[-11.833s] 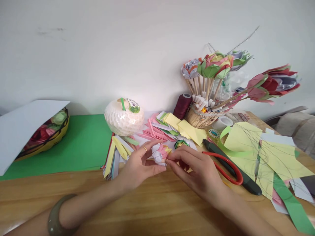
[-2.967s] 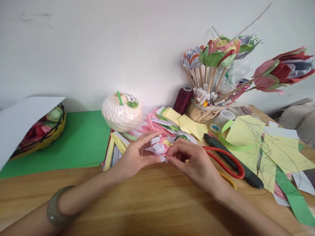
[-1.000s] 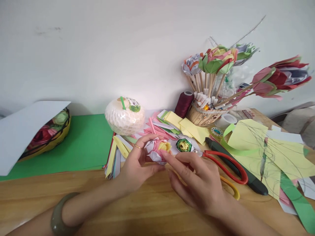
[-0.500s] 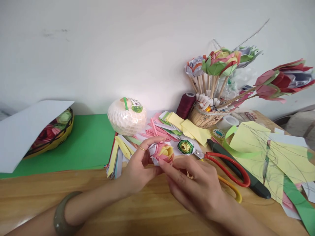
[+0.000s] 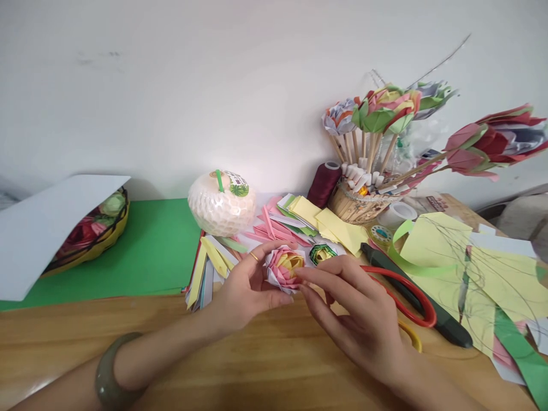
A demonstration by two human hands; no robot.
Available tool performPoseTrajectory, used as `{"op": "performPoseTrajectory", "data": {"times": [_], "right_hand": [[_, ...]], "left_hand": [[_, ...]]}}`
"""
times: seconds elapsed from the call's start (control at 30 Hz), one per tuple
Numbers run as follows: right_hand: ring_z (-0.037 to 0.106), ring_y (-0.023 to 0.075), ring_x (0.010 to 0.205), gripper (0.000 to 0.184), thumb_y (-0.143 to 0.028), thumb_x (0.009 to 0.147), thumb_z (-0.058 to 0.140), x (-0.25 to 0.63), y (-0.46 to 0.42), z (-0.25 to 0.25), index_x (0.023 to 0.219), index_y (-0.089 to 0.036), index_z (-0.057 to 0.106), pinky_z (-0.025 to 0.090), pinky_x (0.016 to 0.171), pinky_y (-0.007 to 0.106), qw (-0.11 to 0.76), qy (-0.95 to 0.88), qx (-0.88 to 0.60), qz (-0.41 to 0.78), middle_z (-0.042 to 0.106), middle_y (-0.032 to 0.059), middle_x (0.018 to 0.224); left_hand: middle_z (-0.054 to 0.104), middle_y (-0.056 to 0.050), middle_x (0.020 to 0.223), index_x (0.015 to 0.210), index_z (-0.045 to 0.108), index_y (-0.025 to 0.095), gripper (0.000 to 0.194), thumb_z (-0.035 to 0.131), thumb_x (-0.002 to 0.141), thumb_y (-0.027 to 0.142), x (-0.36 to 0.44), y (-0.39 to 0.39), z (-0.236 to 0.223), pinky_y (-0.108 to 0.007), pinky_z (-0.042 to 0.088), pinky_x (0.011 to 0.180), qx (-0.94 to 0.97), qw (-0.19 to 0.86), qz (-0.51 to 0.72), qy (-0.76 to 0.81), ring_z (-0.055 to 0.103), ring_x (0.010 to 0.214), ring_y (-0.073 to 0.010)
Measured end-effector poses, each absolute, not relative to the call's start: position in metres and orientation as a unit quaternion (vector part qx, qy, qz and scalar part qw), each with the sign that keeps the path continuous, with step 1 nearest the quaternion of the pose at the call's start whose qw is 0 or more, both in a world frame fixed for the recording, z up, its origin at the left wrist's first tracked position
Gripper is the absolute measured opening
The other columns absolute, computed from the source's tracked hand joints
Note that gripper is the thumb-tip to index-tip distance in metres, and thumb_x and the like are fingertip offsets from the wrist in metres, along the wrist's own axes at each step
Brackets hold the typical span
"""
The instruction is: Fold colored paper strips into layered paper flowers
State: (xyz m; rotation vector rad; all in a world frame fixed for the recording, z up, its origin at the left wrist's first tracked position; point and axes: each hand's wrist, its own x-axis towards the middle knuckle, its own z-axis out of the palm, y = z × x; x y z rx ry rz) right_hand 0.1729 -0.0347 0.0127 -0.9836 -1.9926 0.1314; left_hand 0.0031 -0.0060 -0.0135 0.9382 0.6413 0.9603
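Note:
A folded paper flower [image 5: 285,269] in pink, white and yellow sits in my left hand [image 5: 248,288], whose thumb and fingers close around its left side and underside. My right hand [image 5: 357,317] meets the flower's right edge with thumb and fingertips pinched at the petals. Just behind the fingers lies a smaller green and yellow paper flower [image 5: 322,254]. Red-handled scissors [image 5: 422,305] rest partly hidden behind my right hand, with a yellow handle [image 5: 411,337] below them.
Yellow paper pieces [image 5: 338,225] and folded strips [image 5: 205,265] lie behind the hands. A wrapped coconut [image 5: 222,205], a maroon thread spool [image 5: 324,185] and a basket [image 5: 357,205] of paper flowers stand along the wall. A dark green tool [image 5: 449,331] and thin wires [image 5: 492,274] are at right.
My right hand has shifted from the flower's front to its right edge, its fingers higher. The flower has turned, with its yellow centre facing me more.

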Motion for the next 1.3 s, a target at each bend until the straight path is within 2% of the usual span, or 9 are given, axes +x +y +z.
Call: {"op": "performPoseTrajectory", "data": {"times": [0.13, 0.3, 0.5, 0.7, 0.9, 1.07, 1.17, 1.3], "right_hand": [[0.055, 0.0109, 0.063, 0.022, -0.005, 0.082, 0.053, 0.1743, -0.0323, 0.0122, 0.098, -0.018, 0.062, 0.047, 0.051, 0.021, 0.461, -0.781, -0.411, 0.099, 0.055, 0.0029, 0.078], [0.051, 0.0104, 0.059, 0.014, -0.009, 0.083, 0.052, 0.1756, -0.0306, 0.0147, 0.089, -0.019, 0.061, 0.044, 0.048, 0.022, 0.469, -0.746, -0.435, 0.184, 0.053, 0.0016, 0.077], [0.054, 0.0124, 0.062, 0.016, -0.011, 0.084, 0.052, 0.1741, -0.0306, 0.0198, 0.088, -0.019, 0.065, 0.046, 0.051, 0.023, 0.464, -0.747, -0.427, 0.211, 0.058, 0.0025, 0.076], [0.051, 0.0106, 0.056, 0.011, -0.013, 0.083, 0.054, 0.1742, -0.0296, 0.0169, 0.084, -0.017, 0.064, 0.042, 0.045, 0.021, 0.442, -0.742, -0.456, 0.217, 0.058, 0.002, 0.073], [0.047, 0.0084, 0.052, 0.009, -0.011, 0.08, 0.056, 0.1738, -0.0309, 0.0139, 0.076, -0.017, 0.061, 0.041, 0.045, 0.019, 0.417, -0.766, -0.453, 0.186, 0.055, 0.0001, 0.07], [0.05, 0.009, 0.052, 0.01, -0.014, 0.081, 0.053, 0.1725, -0.0322, 0.0133, 0.076, -0.018, 0.062, 0.042, 0.046, 0.02, 0.384, -0.79, -0.451, 0.156, 0.056, 0.001, 0.072], [0.05, 0.0094, 0.05, 0.011, -0.016, 0.081, 0.052, 0.1721, -0.0307, 0.0133, 0.076, -0.017, 0.062, 0.042, 0.045, 0.021, 0.382, -0.781, -0.461, 0.179, 0.056, 0.0013, 0.07], [0.05, 0.0104, 0.051, 0.013, -0.015, 0.08, 0.051, 0.1714, -0.03, 0.0152, 0.072, -0.017, 0.061, 0.042, 0.046, 0.022, 0.376, -0.775, -0.469, 0.194, 0.055, 0.0012, 0.067]], "left_hand": [[0.062, -0.006, 0.111, 0.118, 0.053, 0.023, 0.067, 0.079, 0.057, 0.011, 0.0017, -0.0029, -0.0166, -0.033, 0.048, 0.079, 0.428, 0.764, 0.399, 0.27, 0.059, 0.095, -0.022], [0.062, -0.004, 0.108, 0.114, 0.056, 0.025, 0.063, 0.08, 0.056, 0.011, 0.0013, -0.001, -0.0178, -0.029, 0.048, 0.076, 0.394, 0.783, 0.405, 0.261, 0.06, 0.091, -0.018], [0.063, -0.003, 0.1, 0.1, 0.058, 0.023, 0.041, 0.075, 0.063, 0.021, 0.0004, -0.0035, -0.0146, -0.035, 0.045, 0.084, 0.365, 0.788, 0.428, 0.252, 0.058, 0.096, -0.0205], [0.063, -0.004, 0.102, 0.104, 0.06, 0.024, 0.037, 0.07, 0.068, 0.025, -0.0017, -0.0034, -0.0112, -0.033, 0.045, 0.083, 0.398, 0.766, 0.423, 0.276, 0.055, 0.099, -0.0218], [0.06, -0.003, 0.113, 0.12, 0.055, 0.029, 0.042, 0.062, 0.079, 0.031, -0.0019, -0.0045, -0.0132, -0.033, 0.04, 0.091, 0.435, 0.758, 0.401, 0.273, 0.049, 0.11, -0.0218], [0.063, -0.004, 0.098, 0.118, 0.056, 0.029, 0.037, 0.059, 0.081, 0.033, -0.0006, -0.0048, -0.0177, -0.029, 0.045, 0.08, 0.43, 0.748, 0.398, 0.311, 0.054, 0.098, -0.0195], [0.062, -0.003, 0.101, 0.111, 0.059, 0.027, 0.034, 0.064, 0.077, 0.031, 0.001, -0.0045, -0.0181, -0.027, 0.047, 0.073, 0.416, 0.75, 0.408, 0.313, 0.057, 0.089, -0.0175], [0.061, -0.004, 0.099, 0.107, 0.06, 0.024, 0.036, 0.069, 0.073, 0.031, 0.002, -0.0045, -0.0163, -0.027, 0.046, 0.073, 0.419, 0.734, 0.421, 0.329, 0.056, 0.087, -0.0167]]}}
